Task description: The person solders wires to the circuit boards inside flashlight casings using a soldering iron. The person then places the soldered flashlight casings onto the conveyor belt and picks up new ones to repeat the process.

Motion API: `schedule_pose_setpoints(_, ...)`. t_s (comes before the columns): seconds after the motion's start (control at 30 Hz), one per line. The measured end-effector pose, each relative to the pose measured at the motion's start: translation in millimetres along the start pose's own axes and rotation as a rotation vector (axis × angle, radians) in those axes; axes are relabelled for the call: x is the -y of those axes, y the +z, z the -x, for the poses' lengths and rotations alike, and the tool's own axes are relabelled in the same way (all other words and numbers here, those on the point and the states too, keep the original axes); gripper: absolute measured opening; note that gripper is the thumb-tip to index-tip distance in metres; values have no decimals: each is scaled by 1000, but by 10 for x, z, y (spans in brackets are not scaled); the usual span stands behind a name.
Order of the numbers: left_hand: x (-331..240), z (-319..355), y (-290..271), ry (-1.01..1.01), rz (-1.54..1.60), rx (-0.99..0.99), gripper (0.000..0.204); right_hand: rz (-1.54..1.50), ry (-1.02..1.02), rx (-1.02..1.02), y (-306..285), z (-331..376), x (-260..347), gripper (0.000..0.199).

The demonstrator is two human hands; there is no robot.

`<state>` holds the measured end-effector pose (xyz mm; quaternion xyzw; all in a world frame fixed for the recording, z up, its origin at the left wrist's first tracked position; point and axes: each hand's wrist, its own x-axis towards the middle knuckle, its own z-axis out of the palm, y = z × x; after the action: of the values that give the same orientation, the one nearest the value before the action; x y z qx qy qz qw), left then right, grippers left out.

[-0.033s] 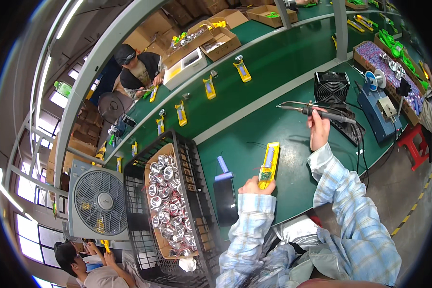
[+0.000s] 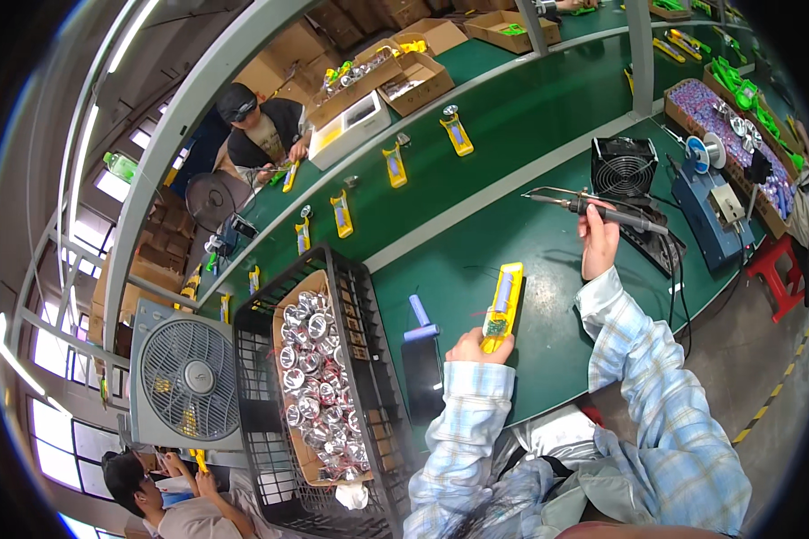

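Note:
My left hand (image 2: 480, 347) is closed round the near end of a yellow plastic torch housing (image 2: 511, 289) on the green bench. Inside the housing lie a purple battery cell (image 2: 504, 291) and a small green circuit board (image 2: 494, 327) with thin red wire. To the right, my right hand (image 2: 600, 241) grips a soldering iron (image 2: 616, 216) by its dark handle, its tip pointing left above the bench. The tip is apart from the housing. Two loose purple cells (image 2: 420, 332) lie left of my left hand, just beyond a dark flat phone-like slab (image 2: 422, 377).
A black crate (image 2: 355, 296) of silvery reflector cups stands left, beside a box fan (image 2: 189, 373). A small black fan (image 2: 624, 168), blue soldering station (image 2: 710, 211) and solder spool (image 2: 706, 151) sit right. Yellow housings (image 2: 458, 135) line the belt beyond; a co-worker (image 2: 261, 130) sits across it.

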<state>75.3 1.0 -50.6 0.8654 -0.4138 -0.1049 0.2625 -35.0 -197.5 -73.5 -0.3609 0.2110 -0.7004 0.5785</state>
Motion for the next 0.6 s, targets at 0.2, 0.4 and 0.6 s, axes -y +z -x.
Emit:
schedule_pose_setpoints(0.2,-62,-709,-332,-35,218,-45,36,169,-93,-48,-227,-55,-305,12)
schedule_pose_setpoints(0.4,-329,-1739,-394,-79,34,-13,46,150,-27,-89,-263,-139,-448,16)
schedule_pose_setpoints(0.6,-467,-2529,-90,-184,6,12,44,170,10,-91,-266,-156,-476,15)
